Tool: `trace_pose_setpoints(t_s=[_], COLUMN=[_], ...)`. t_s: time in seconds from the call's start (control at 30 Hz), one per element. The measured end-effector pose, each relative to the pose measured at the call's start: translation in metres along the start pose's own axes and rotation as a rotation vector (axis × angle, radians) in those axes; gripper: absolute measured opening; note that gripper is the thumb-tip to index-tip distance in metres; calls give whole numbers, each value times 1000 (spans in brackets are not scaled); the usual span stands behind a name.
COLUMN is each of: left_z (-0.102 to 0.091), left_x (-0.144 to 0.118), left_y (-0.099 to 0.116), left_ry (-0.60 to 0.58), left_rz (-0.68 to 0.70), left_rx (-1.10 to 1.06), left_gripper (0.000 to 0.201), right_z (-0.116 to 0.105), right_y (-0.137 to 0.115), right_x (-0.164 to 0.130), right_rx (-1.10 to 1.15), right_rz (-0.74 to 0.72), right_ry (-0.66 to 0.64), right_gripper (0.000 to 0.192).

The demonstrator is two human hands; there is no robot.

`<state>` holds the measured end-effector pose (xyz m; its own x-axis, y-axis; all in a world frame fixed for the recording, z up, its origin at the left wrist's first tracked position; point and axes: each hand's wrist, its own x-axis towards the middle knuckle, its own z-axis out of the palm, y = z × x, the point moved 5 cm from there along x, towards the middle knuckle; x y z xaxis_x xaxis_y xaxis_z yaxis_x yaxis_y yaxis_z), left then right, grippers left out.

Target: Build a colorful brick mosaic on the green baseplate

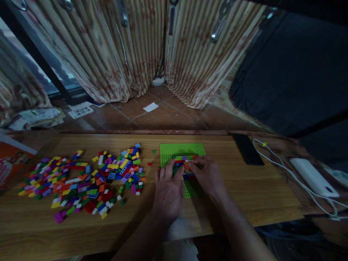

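Green board (195, 148) lies near the bench's (250, 192) far edge, bricks (184, 158) between left hand (169, 192), spread, and right hand (208, 177), grip unclear.

on the brown wooden table (244, 195), a loose heap of many-coloured toy bricks (84, 185) lies at the left, and a green studded plate (167, 149) lies near the middle. between them are a small red piece (149, 164) and a small green piece (153, 151). a black phone (247, 149) lies at the far right.

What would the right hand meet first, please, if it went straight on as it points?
The right hand would probably meet the multicoloured toy-brick build on the green baseplate; contact is unclear.
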<state>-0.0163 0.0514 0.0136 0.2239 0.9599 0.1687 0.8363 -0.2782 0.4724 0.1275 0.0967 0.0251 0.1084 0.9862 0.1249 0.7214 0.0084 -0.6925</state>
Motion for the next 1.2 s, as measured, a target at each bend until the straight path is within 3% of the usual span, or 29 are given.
trace_pose_setpoints(t_s=[0.63,1.2], left_z=[0,0], left_x=[0,1], left_y=[-2,-3], left_ry=[-8,-35], left_rz=[31,19], left_rx=[42,-29], left_gripper=[49,51], right_z=[3,6], right_y=[0,3], right_x=[0,-5], right_rx=[10,133], right_rz=[43,90], right_ry=[61,-2], right_gripper=[16,14])
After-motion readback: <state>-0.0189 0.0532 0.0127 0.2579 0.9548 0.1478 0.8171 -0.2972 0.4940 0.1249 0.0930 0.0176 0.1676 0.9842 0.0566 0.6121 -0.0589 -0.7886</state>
